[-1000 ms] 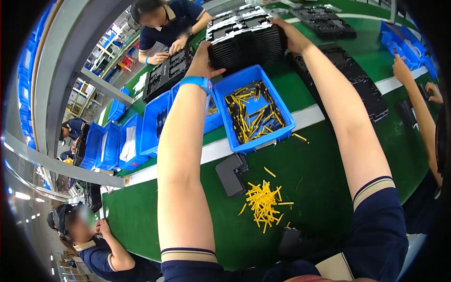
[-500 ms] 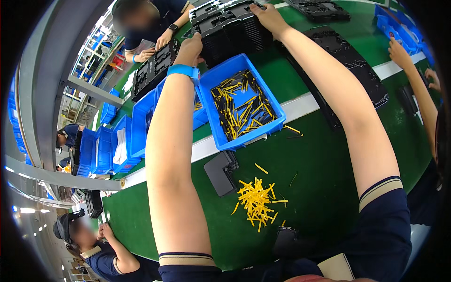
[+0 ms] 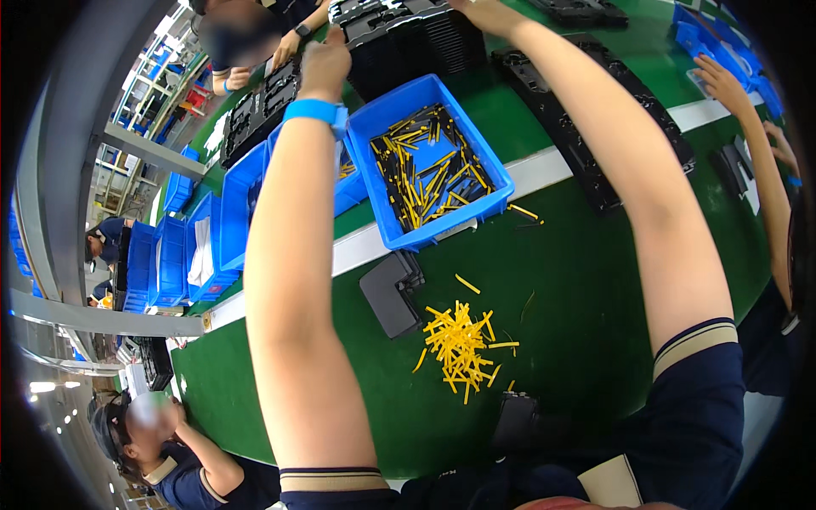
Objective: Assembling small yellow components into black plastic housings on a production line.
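A tall stack of black plastic trays (image 3: 412, 51) stands at the far side of the green bench, its top cut off by the picture's edge. My left hand (image 3: 325, 66), with a blue band at the wrist, is closed against the stack's left side. At the top right corner of the stack, my right hand (image 3: 491, 15) grips its edge; those fingertips are partly out of view. Just nearer than the stack sits a blue bin (image 3: 501, 197) holding black and yellow strips (image 3: 425, 183). A loose pile of yellow strips (image 3: 459, 344) lies between my forearms.
A black angular part (image 3: 391, 293) lies left of the yellow pile. More black trays (image 3: 595, 110) lie to the right, and others (image 3: 259, 115) near a co-worker's hands. Blue bins (image 3: 204, 246) line the left. Another person's hand (image 3: 722, 85) is at right, beside a grey metal frame's opposite side.
The whole view has shifted, so the bench things sit slightly higher and farther left. My hands remain at the stack's two sides, the right one now nearer the top edge of the picture.
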Available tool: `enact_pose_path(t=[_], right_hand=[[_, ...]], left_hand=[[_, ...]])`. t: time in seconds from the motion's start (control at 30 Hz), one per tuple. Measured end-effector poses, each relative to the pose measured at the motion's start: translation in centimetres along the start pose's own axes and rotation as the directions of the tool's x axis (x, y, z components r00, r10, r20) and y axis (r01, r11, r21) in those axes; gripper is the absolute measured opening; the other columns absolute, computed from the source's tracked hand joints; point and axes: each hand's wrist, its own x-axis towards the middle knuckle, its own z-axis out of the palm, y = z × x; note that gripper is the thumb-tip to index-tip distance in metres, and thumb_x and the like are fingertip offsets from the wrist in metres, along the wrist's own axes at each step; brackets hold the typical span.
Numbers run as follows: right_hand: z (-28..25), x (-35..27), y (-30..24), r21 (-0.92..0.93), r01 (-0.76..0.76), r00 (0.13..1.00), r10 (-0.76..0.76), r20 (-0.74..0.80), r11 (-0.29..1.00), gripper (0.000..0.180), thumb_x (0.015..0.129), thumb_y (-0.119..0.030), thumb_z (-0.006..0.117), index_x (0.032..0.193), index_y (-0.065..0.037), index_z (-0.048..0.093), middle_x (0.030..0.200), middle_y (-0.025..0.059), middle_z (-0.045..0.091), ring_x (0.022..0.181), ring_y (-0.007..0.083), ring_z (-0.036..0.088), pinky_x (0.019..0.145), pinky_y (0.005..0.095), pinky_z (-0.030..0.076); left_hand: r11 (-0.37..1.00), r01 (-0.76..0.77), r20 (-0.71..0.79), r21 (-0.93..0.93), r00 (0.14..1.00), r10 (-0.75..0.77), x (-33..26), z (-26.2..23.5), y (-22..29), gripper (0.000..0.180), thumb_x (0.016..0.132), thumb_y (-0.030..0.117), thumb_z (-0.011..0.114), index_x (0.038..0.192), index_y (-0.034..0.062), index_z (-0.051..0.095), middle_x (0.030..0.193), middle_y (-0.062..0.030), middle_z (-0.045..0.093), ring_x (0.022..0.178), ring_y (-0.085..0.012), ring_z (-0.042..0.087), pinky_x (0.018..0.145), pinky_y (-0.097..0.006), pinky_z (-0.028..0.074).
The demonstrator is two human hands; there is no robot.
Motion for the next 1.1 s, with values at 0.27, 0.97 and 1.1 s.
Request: enact_pose_path(t=[0.27, 0.97, 1.1], right_hand=[[-18.6, -21.3, -8.5, -0.460, 0.198, 0.774, 0.150, 0.615, 0.866, 0.055, 0.061, -0.021, 0.079, 0.107, 0.000, 0.056, 0.096, 0.0100, 0.056, 0.091, 0.0234, 0.057, 0.082, 0.0348, 0.047], [-12.3, -32.5, -25.2, -0.294, 0.473, 0.855, -0.353, 0.380, 0.830, 0.028, 0.065, -0.004, 0.072, 0.087, -0.003, 0.055, 0.083, 0.0070, 0.050, 0.079, 0.0229, 0.052, 0.071, 0.0327, 0.043], [-7.2, -36.4, -31.4, -0.258, 0.615, 0.766, -0.487, 0.419, 0.745, 0.018, 0.070, 0.003, 0.062, 0.085, -0.003, 0.054, 0.080, 0.0089, 0.051, 0.080, 0.0286, 0.052, 0.070, 0.0371, 0.043]], left_hand=[[0.849, -0.333, -0.042, -0.411, 0.937, 0.347, -17.8, -8.3, -5.5, 0.038, 0.095, 0.028, 0.049, 0.118, -0.0031, 0.053, 0.112, -0.0130, 0.060, 0.105, -0.0181, 0.054, 0.093, -0.029, 0.040], [0.868, -0.257, 0.056, -0.425, 0.950, 0.309, -38.5, -16.5, -11.0, 0.034, 0.086, 0.004, 0.057, 0.120, 0.0034, 0.054, 0.118, -0.0083, 0.057, 0.112, -0.0188, 0.052, 0.096, -0.033, 0.040], [0.812, 0.002, 0.236, -0.584, 0.957, 0.167, -39.6, -15.5, -13.6, 0.038, 0.097, 0.023, 0.045, 0.128, 0.0014, 0.045, 0.122, -0.0107, 0.054, 0.109, -0.0198, 0.053, 0.089, -0.032, 0.045]])
